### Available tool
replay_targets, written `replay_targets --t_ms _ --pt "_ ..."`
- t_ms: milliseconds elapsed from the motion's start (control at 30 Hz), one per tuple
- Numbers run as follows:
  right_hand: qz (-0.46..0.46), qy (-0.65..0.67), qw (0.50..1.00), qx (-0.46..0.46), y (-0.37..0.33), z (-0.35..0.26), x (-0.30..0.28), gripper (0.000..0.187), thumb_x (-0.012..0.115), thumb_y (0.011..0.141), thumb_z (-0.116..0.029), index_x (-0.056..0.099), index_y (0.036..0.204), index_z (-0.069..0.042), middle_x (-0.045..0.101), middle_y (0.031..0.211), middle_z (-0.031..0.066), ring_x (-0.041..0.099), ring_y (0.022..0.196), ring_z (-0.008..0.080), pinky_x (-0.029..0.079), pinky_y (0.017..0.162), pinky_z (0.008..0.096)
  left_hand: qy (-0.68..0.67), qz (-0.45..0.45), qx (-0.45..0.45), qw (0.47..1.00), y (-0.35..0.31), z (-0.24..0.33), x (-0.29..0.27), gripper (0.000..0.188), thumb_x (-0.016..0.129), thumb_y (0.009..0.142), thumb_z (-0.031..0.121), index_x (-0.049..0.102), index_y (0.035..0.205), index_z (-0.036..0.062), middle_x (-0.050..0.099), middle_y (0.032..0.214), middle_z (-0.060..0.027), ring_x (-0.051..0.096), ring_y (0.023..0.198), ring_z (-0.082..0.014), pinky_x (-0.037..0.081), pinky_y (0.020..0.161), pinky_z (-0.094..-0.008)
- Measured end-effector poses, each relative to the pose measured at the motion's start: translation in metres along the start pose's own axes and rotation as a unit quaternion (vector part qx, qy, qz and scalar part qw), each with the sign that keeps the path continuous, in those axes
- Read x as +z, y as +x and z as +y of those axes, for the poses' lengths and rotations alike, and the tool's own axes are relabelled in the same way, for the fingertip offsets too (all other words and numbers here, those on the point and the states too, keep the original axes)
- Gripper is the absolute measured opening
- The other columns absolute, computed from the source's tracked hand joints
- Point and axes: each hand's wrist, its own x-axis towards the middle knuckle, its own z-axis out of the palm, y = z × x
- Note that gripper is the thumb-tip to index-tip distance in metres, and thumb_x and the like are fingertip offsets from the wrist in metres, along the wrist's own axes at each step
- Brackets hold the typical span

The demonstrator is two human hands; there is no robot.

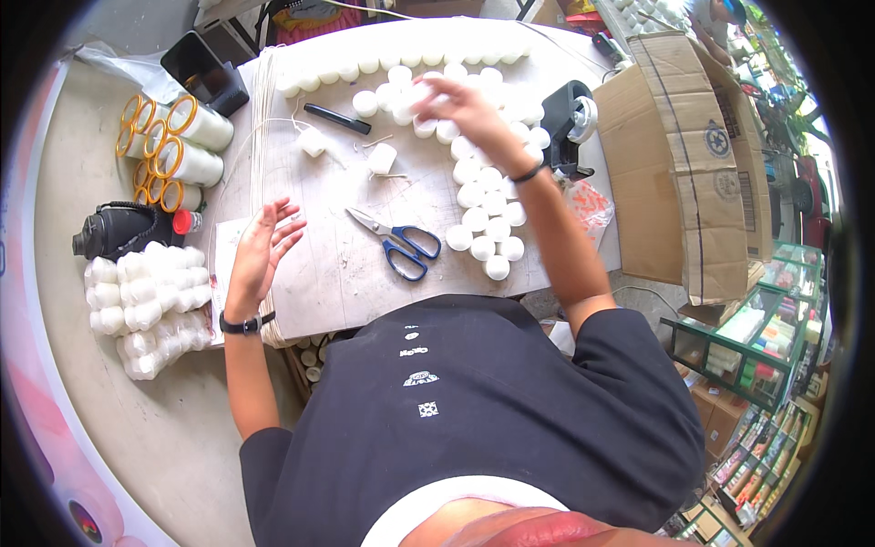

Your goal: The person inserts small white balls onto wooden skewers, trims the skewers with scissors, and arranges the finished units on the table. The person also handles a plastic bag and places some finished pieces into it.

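Observation:
Over the far middle of the white table [314, 296], my right hand [465, 111] reaches to a cluster of short white candles [469, 196], fingers apart and a little blurred. Whether its fingertips touch a candle I cannot tell. My left hand [266, 242] is held above the table's left side, palm turned inward, fingers spread and holding nothing. Two white pieces with strings, one [312, 141] farther left and one [382, 159] nearer the middle, lie between the hands. Scissors [401, 246] with blue handles rest partly open on the table. Beyond them is a black marker [337, 118].
White strings [262, 118] run along the table's left part. Gold-rimmed white cylinders [191, 164], a dark bottle [123, 230] and plastic-wrapped white packs [146, 292] stand at left. A black screen device [202, 73] is behind. At right are a tape dispenser [563, 128] and cardboard box [674, 173].

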Motion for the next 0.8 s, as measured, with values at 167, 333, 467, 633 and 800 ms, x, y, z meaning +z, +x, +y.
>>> replay_targets --t_ms 167,333,467,633,800 --pt "0.228 -0.402 0.879 0.113 0.063 0.027 -0.195 0.037 0.078 0.086 -0.023 0.071 0.119 -0.01 0.074 0.094 0.0106 0.069 0.074 0.0148 0.054 0.072 0.0309 -0.002 0.044 -0.042 0.998 -0.009 -0.026 -0.006 0.059 0.05 0.105 0.048 0.052 0.137 -0.0015 0.06 0.128 -0.0127 0.064 0.108 -0.0206 0.05 0.097 -0.0327" --pt "0.225 -0.394 0.835 0.311 0.133 0.096 -0.271 0.037 0.077 0.086 -0.017 0.069 0.118 0.001 0.074 0.099 0.0143 0.073 0.074 0.0216 0.062 0.068 0.0309 0.048 0.004 -0.021 0.999 -0.007 -0.032 0.017 0.054 0.048 0.107 0.046 0.055 0.135 -0.0002 0.061 0.127 -0.0124 0.064 0.109 -0.0211 0.05 0.097 -0.0325" --pt "0.264 -0.25 0.876 0.316 0.159 0.125 -0.282 0.029 0.07 0.092 -0.017 0.066 0.114 0.002 0.071 0.1 0.0137 0.07 0.081 0.0244 0.061 0.065 0.0326 0.081 0.004 -0.002 0.997 0.001 -0.035 0.023 0.049 0.049 0.108 0.04 0.055 0.134 -0.0003 0.063 0.125 -0.0114 0.065 0.108 -0.0192 0.05 0.096 -0.0308" --pt "0.253 -0.35 0.883 0.184 0.146 0.106 -0.243 0.025 0.062 0.085 -0.019 0.073 0.088 0.003 0.069 0.078 0.025 0.071 0.073 0.0348 0.057 0.071 0.0431 0.207 0.009 0.09 0.974 0.02 -0.042 0.037 0.039 0.055 0.106 0.028 0.056 0.135 0.002 0.064 0.123 -0.01 0.065 0.107 -0.02 0.052 0.094 -0.0303" --pt "0.276 -0.392 0.867 -0.136 0.073 -0.017 -0.126 0.018 0.058 0.082 -0.01 0.073 0.078 -0.003 0.068 0.073 0.02 0.07 0.074 0.0299 0.055 0.07 0.0435 0.41 -0.019 0.297 0.862 0.06 -0.035 0.071 0.042 0.066 0.096 0.016 0.057 0.134 0.0037 0.065 0.114 -0.0102 0.066 0.104 -0.0256 0.054 0.093 -0.0346"
